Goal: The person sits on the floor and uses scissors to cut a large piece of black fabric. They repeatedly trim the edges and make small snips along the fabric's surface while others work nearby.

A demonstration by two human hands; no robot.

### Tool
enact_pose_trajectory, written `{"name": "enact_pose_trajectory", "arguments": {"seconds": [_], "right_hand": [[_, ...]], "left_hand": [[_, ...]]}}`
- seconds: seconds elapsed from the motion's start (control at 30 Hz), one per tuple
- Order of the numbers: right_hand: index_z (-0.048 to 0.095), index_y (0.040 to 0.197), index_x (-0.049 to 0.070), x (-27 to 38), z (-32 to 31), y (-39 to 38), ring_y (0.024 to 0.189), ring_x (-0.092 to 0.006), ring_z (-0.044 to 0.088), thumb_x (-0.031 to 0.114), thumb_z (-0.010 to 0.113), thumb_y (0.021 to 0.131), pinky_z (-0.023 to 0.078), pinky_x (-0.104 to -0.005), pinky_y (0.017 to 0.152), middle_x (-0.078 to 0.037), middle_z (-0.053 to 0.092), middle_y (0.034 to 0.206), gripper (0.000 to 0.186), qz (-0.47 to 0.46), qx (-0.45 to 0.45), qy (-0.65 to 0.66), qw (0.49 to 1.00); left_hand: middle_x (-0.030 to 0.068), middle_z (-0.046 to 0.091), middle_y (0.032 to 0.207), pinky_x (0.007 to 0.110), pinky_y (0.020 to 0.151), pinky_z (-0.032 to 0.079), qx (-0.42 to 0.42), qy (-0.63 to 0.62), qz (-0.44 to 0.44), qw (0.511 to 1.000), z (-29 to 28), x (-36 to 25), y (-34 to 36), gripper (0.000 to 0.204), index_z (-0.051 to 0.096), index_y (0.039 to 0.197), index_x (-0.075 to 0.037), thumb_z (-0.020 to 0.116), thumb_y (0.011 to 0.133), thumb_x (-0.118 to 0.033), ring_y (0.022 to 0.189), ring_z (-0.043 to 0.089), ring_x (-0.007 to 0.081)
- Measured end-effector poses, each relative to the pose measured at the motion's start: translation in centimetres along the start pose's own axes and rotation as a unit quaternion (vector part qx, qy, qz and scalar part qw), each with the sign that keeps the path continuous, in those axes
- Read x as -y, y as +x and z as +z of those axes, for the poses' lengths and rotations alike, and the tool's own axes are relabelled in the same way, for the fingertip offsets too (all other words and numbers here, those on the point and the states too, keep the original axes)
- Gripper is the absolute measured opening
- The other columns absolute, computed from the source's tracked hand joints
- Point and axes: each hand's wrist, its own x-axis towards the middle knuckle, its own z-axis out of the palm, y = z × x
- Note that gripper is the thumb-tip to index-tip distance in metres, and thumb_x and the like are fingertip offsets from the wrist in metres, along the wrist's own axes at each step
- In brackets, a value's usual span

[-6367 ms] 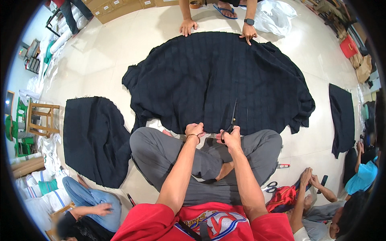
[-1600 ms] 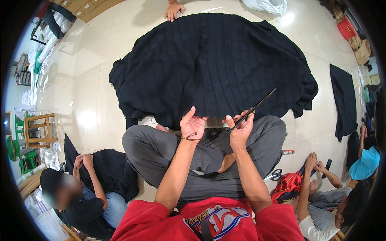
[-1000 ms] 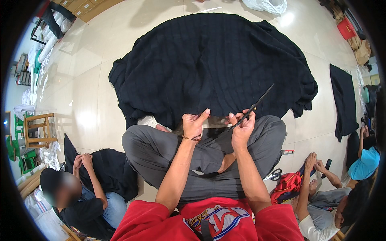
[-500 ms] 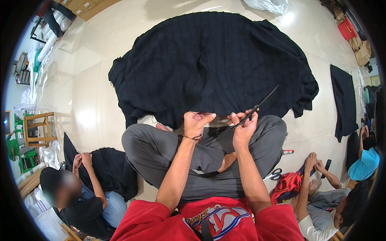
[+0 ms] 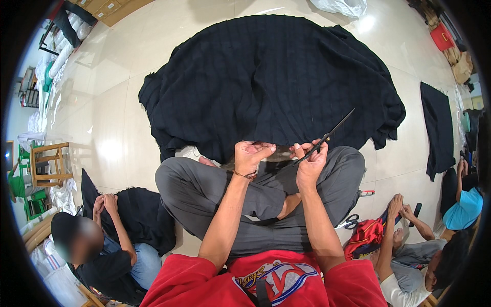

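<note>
A large dark navy cloth (image 5: 220,87) with faint bands is spread in soft folds over the floor in front of my crossed legs. My left hand (image 5: 250,156) is closed at the cloth's near edge, thumb and fingers pinching it. A long-bladed pair of dark scissors (image 5: 339,124) lies in my right hand (image 5: 313,158), blades pointing up and to the right over the cloth. Its thumb and index finger also meet at the cloth's edge, a short gap from my left hand. The scissors' grips are mostly hidden by the fingers.
Another pair of scissors (image 5: 350,222) lies on the floor by my right knee, near a red cloth bundle (image 5: 365,236). Co-workers sit at lower left, lower right and far right. A dark cloth piece (image 5: 436,130) lies right; a wooden chair (image 5: 51,165) stands left.
</note>
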Motion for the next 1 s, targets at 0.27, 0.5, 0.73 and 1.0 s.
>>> {"name": "enact_pose_trajectory", "arguments": {"seconds": [0.27, 0.5, 0.73, 1.0], "right_hand": [[0.040, 0.117, 0.007, -0.2, -0.2, 0.0, 0.077, -0.0199, 0.070, -0.008, 0.069, 0.089, 0.056, -0.0307, 0.064, -0.008, 0.065, 0.085, 0.043, 0.003, -0.004, 0.007, 1.000], [0.040, 0.117, 0.007, -0.1, -0.1, -0.1, 0.077, -0.0203, 0.070, -0.008, 0.070, 0.089, 0.057, -0.0312, 0.064, -0.007, 0.063, 0.086, 0.044, 0.006, -0.011, 0.003, 1.000], [0.040, 0.118, 0.007, 0.1, -0.1, -0.1, 0.077, -0.0195, 0.070, -0.009, 0.070, 0.088, 0.057, -0.0303, 0.064, -0.006, 0.062, 0.086, 0.044, 0.026, -0.016, -0.024, 0.999], [0.041, 0.117, 0.006, 0.4, 0.1, -0.3, 0.073, -0.0168, 0.067, -0.010, 0.070, 0.086, 0.057, -0.0291, 0.065, -0.006, 0.060, 0.086, 0.046, 0.010, -0.059, -0.035, 0.998]], "left_hand": [[0.0168, 0.073, 0.088, 0.032, 0.080, 0.059, -0.003, -0.016, -0.001, 1.000, -0.1, 0.4, -0.1, 0.017, 0.068, 0.087, 0.004, 0.074, 0.078, 0.018, 0.084, 0.073, 0.0223], [0.0099, 0.071, 0.079, 0.026, 0.065, 0.052, -0.114, 0.039, -0.019, 0.993, 0.0, 0.7, 0.1, 0.013, 0.068, 0.081, 0.001, 0.081, 0.083, -0.001, 0.069, 0.068, 0.0136], [0.0072, 0.066, 0.072, 0.028, 0.061, 0.054, -0.197, 0.045, -0.053, 0.978, 1.2, 0.7, -0.2, 0.025, 0.058, 0.076, -0.006, 0.082, 0.083, -0.004, 0.062, 0.065, 0.0144], [0.0005, 0.068, 0.079, 0.025, 0.071, 0.049, -0.189, -0.177, -0.035, 0.965, 2.9, 0.9, -0.7, 0.015, 0.067, 0.083, -0.006, 0.079, 0.079, 0.003, 0.074, 0.063, 0.0078]]}}
